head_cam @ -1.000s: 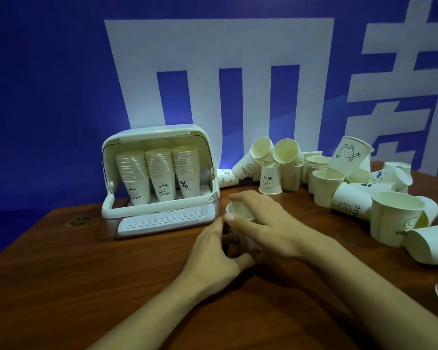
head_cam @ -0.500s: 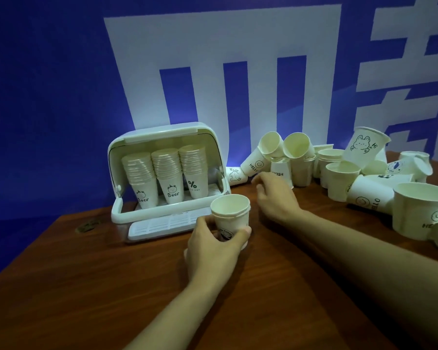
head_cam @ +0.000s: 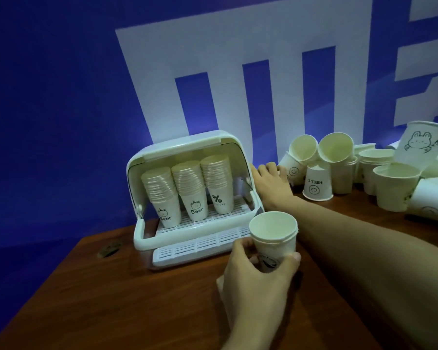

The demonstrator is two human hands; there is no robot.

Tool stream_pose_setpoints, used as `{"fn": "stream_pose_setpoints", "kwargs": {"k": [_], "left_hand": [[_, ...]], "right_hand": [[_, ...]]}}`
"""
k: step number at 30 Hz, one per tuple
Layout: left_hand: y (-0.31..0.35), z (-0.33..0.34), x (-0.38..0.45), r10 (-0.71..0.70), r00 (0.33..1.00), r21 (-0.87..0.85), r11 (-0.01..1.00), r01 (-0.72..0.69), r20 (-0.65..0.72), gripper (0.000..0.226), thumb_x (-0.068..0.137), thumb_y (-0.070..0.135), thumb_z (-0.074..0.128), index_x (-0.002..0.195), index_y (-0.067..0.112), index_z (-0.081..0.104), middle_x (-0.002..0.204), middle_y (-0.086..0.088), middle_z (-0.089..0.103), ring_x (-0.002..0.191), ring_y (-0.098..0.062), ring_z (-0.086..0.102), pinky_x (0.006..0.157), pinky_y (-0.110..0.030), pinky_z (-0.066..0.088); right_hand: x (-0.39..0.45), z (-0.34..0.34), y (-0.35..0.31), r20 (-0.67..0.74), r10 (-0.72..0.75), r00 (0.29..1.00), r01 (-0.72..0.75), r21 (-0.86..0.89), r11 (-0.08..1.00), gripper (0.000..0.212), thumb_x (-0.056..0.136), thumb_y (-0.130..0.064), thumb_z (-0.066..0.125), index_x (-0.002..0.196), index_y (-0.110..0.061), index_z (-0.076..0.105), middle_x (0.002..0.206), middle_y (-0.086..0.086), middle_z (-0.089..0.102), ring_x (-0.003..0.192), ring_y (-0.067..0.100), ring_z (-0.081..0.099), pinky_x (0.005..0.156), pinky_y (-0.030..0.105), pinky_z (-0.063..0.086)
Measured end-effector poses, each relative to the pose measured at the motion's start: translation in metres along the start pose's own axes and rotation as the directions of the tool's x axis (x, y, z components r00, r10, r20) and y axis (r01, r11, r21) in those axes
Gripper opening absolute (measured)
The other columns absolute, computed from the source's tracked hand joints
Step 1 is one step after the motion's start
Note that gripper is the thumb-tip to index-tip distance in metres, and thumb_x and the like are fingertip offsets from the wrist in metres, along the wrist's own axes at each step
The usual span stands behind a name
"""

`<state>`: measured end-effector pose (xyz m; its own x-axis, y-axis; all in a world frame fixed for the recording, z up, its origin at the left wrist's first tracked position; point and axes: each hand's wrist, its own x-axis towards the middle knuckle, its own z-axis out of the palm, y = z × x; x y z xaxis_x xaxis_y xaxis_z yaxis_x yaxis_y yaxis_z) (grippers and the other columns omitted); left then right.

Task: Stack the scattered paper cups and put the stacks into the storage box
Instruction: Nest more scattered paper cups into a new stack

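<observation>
My left hand (head_cam: 257, 281) grips a short stack of nested white paper cups (head_cam: 273, 236), held upright just above the wooden table, in front of the storage box's right corner. The white storage box (head_cam: 177, 150) stands open at the back of the table, with three tall cup stacks (head_cam: 190, 188) inside. My right hand (head_cam: 272, 184) reaches past the box's right side to a cup lying on its side (head_cam: 292, 170) at the left edge of the scattered pile. Its fingertips are at that cup; the grip itself is hidden.
Several loose cups (head_cam: 390, 183) lie and stand in a heap at the back right, one upside down marked HELLO (head_cam: 316, 185). A blue and white wall stands right behind. The wooden table (head_cam: 137, 311) ends at its left edge beside the box.
My right hand has left the held stack and reached back toward the pile beside the box. My left hand has lifted the stack slightly and the view has shifted left.
</observation>
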<state>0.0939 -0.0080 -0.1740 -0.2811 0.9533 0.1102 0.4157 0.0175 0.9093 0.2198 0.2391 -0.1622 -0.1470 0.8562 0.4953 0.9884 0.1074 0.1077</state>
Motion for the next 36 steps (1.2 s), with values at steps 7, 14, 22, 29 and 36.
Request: {"fn": "stream_pose_setpoints", "kwargs": {"k": [7,14,22,29,36], "left_hand": [[0.002,-0.002,-0.001,0.055,0.998,0.007,0.998,-0.055,-0.024,0.054,0.061,0.066,0.086,0.099,0.040,0.058,0.090,0.023,0.066,0.099,-0.001,0.056,0.098,-0.035,0.044],[0.003,-0.001,0.000,0.093,0.996,0.045,0.995,-0.092,-0.017,0.058,0.067,0.069,0.082,0.106,0.034,0.058,0.099,0.016,0.067,0.105,-0.012,0.061,0.104,-0.038,0.042],[0.000,0.002,-0.002,0.105,0.994,0.036,0.994,-0.106,0.043,0.057,0.061,0.063,0.084,0.103,0.035,0.058,0.093,0.017,0.068,0.106,-0.020,0.067,0.104,-0.049,0.050],[0.000,0.002,-0.003,0.126,0.990,0.049,0.991,-0.129,0.060,0.048,0.066,0.061,0.086,0.095,0.035,0.059,0.090,0.019,0.070,0.104,-0.020,0.068,0.100,-0.047,0.052],[0.000,0.004,-0.002,0.142,0.989,0.044,0.989,-0.144,0.050,0.065,0.047,0.077,0.067,0.097,0.037,0.059,0.090,0.017,0.072,0.101,-0.015,0.070,0.101,-0.048,0.053]], "right_hand": [[-0.031,-0.030,0.011,-0.220,0.008,0.975,-0.020,-0.053,0.998,0.047,0.071,-0.052,0.070,0.099,-0.014,0.062,0.104,0.007,0.052,0.101,0.031,0.043,0.084,0.044,0.033],[-0.098,-0.117,0.024,-0.411,0.257,0.874,-0.022,0.496,0.868,0.062,0.072,-0.061,0.069,0.109,-0.013,0.063,0.104,0.006,0.060,0.100,0.028,0.054,0.083,0.043,0.044],[-0.180,-0.153,0.001,-0.046,0.117,0.992,0.004,0.941,0.340,0.068,0.079,-0.034,0.086,0.132,-0.024,0.044,0.106,-0.001,0.074,0.098,0.008,0.072,0.092,0.038,0.059],[-0.182,-0.145,-0.006,-0.049,0.048,0.998,0.027,0.919,0.392,0.099,0.073,-0.057,0.077,0.154,-0.046,0.022,0.119,-0.025,0.057,0.119,-0.002,0.058,0.110,0.038,0.045],[-0.190,-0.126,-0.003,-0.072,0.054,0.996,0.053,0.954,0.296,0.072,0.082,-0.065,0.061,0.147,-0.042,0.041,0.135,-0.011,0.060,0.123,0.006,0.059,0.107,0.043,0.047]]}}
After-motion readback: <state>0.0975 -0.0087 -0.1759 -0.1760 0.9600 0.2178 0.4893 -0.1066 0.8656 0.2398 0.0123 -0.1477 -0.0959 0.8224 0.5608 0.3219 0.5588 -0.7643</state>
